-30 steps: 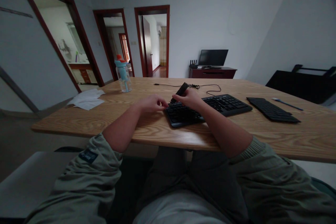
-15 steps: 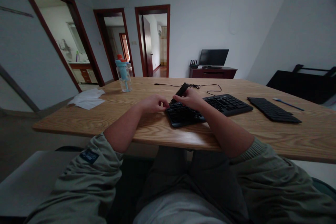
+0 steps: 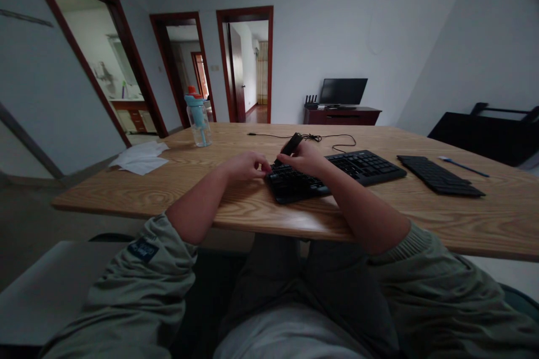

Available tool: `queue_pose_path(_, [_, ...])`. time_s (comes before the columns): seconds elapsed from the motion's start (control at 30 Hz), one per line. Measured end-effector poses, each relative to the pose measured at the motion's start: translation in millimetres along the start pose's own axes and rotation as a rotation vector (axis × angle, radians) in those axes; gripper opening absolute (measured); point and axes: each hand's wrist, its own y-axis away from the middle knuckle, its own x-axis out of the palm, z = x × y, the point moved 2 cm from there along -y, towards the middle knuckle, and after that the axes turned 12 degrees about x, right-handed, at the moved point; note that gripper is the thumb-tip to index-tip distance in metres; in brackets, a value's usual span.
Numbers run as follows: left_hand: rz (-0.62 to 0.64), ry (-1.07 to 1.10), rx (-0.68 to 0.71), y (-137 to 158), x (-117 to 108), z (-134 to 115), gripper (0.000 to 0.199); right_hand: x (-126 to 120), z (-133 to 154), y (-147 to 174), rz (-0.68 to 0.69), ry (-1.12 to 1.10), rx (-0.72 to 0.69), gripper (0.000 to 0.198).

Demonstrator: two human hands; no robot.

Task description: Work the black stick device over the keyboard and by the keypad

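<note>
A black keyboard (image 3: 357, 167) lies on the wooden table (image 3: 177, 188) in front of me, its cable running toward the far edge. My right hand (image 3: 306, 158) rests over the keyboard's left end and grips a slim black tool (image 3: 291, 144) that points down at the keys. My left hand (image 3: 245, 165) sits at the keyboard's left edge with curled fingers touching it; whether it pinches something small is not visible.
A second black keyboard (image 3: 440, 175) lies to the right with a blue pen (image 3: 463, 166) beyond it. A blue water bottle (image 3: 197, 118) and white tissue paper (image 3: 140, 158) sit at the left. A monitor on a cabinet (image 3: 342, 115) stands by the far wall.
My left hand has crept slightly right toward the keyboard's corner. The right hand and tool stay nearly still.
</note>
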Motion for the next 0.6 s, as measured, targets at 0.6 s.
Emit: queue_pose_path(0.6, [-0.050,0.013,-0.029,-1.1,1.3,-4.4,0.017,3.8,-5.9,-4.3,-0.066,-0.092,0.193,0.028])
